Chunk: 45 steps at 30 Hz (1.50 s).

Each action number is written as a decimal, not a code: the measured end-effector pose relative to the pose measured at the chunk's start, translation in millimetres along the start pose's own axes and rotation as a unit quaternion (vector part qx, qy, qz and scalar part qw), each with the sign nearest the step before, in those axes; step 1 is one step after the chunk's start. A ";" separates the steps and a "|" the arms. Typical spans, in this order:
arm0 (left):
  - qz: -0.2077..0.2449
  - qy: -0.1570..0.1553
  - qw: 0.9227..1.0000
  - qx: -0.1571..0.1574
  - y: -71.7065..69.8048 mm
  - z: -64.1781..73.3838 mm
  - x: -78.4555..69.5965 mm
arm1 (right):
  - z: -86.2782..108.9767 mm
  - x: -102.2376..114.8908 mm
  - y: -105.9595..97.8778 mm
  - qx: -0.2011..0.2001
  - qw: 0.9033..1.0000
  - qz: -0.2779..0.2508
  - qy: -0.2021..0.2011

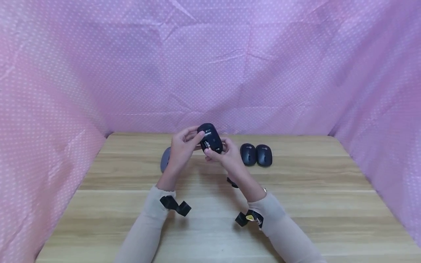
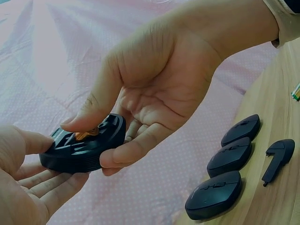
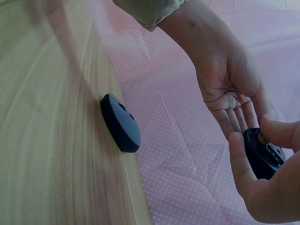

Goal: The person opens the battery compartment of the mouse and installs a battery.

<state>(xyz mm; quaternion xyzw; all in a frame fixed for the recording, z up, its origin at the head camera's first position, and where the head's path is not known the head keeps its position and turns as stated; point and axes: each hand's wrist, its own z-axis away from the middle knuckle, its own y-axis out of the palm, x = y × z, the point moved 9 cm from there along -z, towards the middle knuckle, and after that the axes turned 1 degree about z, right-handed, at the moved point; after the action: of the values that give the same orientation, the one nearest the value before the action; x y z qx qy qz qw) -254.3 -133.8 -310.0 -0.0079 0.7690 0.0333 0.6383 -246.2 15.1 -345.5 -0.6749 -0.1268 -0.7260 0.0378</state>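
A black computer mouse point(image 1: 215, 140) is held up over the far part of the table, underside showing, with its battery slot uncovered. My left hand point(image 1: 182, 146) grips one side, its thumb lying on the underside. On the other side my right hand point(image 1: 230, 157) holds the mouse, fingers beneath. Its thumb presses at the slot, where an orange battery point(image 2: 88, 134) shows in the left wrist view. A loose black battery cover point(image 2: 280, 157) lies on the table, mostly hidden by the right forearm in the head view.
Two dark mice point(image 1: 256, 155) stand side by side right of my hands; the left wrist view shows a third mouse point(image 2: 213, 194) in that row. A grey mouse point(image 1: 165, 159) sits partly behind my left hand. Pink dotted cloth point(image 1: 210, 65) hangs around the wooden table point(image 1: 210, 233).
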 end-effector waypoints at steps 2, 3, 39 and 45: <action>-0.005 -0.004 1.000 0.000 -0.8 0.2 2.2 | 0.7 -0.8 0.3 0.000 1.000 -0.001 0.000; -0.006 -0.004 1.000 0.000 -1.0 0.4 2.8 | 1.3 -0.7 0.6 0.001 1.000 -0.001 0.000; 0.046 -0.003 0.999 -0.008 4.3 -1.5 -10.5 | 0.5 12.4 6.6 0.080 0.996 -0.020 -0.027; 0.044 -0.013 0.999 -0.007 2.3 -1.7 -8.8 | 0.8 11.3 9.1 0.091 0.995 -0.014 -0.032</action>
<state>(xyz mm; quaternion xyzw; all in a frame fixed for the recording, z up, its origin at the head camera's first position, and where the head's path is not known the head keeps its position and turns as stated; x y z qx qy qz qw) -254.5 -131.8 -301.0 0.0217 0.7599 0.0664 0.6463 -244.3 7.9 -333.0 -0.6900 -0.2029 -0.6897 0.0847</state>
